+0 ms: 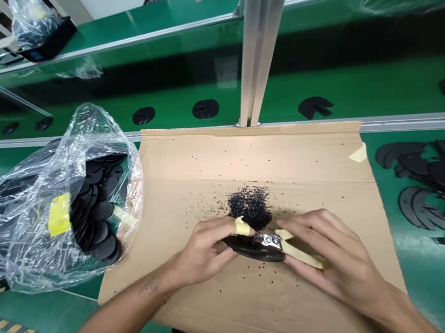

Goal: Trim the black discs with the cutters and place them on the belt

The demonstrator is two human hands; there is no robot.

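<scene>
Cardboard sheet: tan, laid flat on the green workbench, its right edge fixed with a strip of masking tape. It carries the work nearest the person.

Left hand: curled closed around the left part of a black disc, which sits just above the sheet. A yellow tape wrap covers one finger.

Right hand: closed around the yellow handles of a pair of snips. Their steel head rests against the disc.

Grip state: both hands are firmly closed, the left on the disc and the right on the snips. Whether the blades are open is hidden.

Handling: the disc appears light, rubbery and somewhat flexible. Hold it by the rim, clear of the steel head.

Black crumbs: heaped just beyond the hands, with loose specks scattered across the cardboard.

Left side: a clear plastic bag holds stacked black discs and bears a yellow label.

Right side: curved black offcuts lie piled on the green surface.

Far side: black discs sit in a row beyond an aluminium rail.
</scene>
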